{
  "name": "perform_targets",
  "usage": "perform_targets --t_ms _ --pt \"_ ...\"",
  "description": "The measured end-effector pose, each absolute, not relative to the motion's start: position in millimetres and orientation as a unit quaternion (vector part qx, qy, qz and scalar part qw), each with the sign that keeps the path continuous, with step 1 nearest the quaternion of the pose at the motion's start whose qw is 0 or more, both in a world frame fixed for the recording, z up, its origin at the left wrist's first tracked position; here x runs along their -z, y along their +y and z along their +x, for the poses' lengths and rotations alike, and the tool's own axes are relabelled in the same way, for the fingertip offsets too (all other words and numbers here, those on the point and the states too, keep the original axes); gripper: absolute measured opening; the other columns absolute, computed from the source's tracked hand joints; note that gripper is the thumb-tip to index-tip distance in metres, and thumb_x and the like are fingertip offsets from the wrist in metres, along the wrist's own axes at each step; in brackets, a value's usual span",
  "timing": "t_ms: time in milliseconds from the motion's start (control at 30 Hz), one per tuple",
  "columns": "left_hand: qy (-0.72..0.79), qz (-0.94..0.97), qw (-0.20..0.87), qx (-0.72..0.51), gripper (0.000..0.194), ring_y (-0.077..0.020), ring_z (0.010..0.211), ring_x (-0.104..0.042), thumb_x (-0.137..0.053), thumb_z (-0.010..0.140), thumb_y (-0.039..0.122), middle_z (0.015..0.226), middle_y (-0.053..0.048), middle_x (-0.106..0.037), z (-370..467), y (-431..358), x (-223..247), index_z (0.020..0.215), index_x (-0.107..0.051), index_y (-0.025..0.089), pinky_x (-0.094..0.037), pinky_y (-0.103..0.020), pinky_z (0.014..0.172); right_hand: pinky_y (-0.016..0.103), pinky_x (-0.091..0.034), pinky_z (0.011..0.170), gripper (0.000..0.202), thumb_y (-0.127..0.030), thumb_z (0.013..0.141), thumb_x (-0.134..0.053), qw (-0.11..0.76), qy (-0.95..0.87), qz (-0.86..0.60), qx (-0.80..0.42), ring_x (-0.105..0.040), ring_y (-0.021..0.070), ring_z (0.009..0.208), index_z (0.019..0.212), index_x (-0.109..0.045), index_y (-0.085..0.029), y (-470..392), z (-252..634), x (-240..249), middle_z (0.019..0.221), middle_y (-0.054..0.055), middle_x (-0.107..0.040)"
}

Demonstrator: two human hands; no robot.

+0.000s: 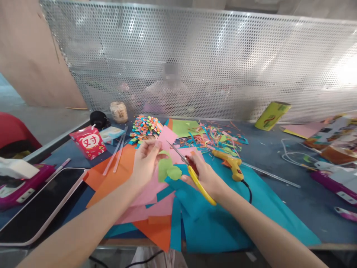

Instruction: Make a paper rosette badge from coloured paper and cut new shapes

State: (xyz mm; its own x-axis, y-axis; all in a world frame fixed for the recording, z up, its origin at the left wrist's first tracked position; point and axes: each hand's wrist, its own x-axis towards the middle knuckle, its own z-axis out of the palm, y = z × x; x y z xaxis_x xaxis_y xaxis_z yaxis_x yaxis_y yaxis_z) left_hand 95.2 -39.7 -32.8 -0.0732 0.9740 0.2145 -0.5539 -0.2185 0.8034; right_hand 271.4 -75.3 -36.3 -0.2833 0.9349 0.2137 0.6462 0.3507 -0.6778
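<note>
My left hand [145,159] is closed, with a small piece of pink paper [167,135] pinched between thumb and fingers. In my right hand [206,175] are scissors with yellow handles [200,188]. Their pointed blades reach up and left to the lower edge of the pink piece; I cannot tell whether they touch it. Scalloped green paper pieces [165,169] show between my hands. Beneath them lie overlapping sheets of pink, orange paper [114,169] and blue paper [223,219].
A yellow hot glue gun [230,163] lies right of my right hand, near a clear glue stick [270,174]. Behind are a multicoloured paper pompom [145,128] and paper shreds [217,137]. A phone [41,204] and red snack packet [88,143] sit left, a yellow roll [272,115] back right.
</note>
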Motion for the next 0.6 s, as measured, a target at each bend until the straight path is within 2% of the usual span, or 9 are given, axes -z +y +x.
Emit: perform_targets --t_ms 133,333,600 --pt "0.284 0.421 0.591 -0.627 0.034 -0.0069 0.051 -0.057 -0.079 0.059 0.036 0.056 0.005 -0.058 98.8 -47.8 33.0 0.069 -0.054 0.016 -0.049 -0.018 0.049 0.026 -0.033 0.052 0.041 -0.057 0.074 -0.054 0.336 -0.770 -0.488 -0.236 -0.040 0.0128 0.060 0.088 -0.039 -0.021 -73.6 274.0 42.2 0.074 0.000 -0.046" --pt "0.311 0.456 0.594 -0.585 0.033 -0.0144 0.059 -0.065 -0.079 0.060 0.035 0.064 -0.001 -0.066 99.2 -52.9 29.0 0.070 -0.055 0.015 -0.051 -0.021 0.049 0.027 -0.031 0.051 0.048 -0.068 0.076 -0.044 0.344 -0.769 -0.469 -0.265 -0.039 0.0131 0.060 0.082 -0.035 -0.021 -72.2 280.3 46.6 0.072 0.000 -0.043" --pt "0.331 0.479 0.597 -0.553 0.035 -0.0209 0.062 -0.069 -0.078 0.060 0.035 0.059 0.000 -0.063 101.8 -54.5 27.9 0.066 -0.050 0.016 -0.047 -0.019 0.041 0.027 -0.029 0.050 0.047 -0.068 0.078 -0.042 0.360 -0.774 -0.460 -0.243 -0.035 0.0119 0.057 0.083 -0.037 -0.021 -73.7 281.1 49.4 0.070 -0.002 -0.039"
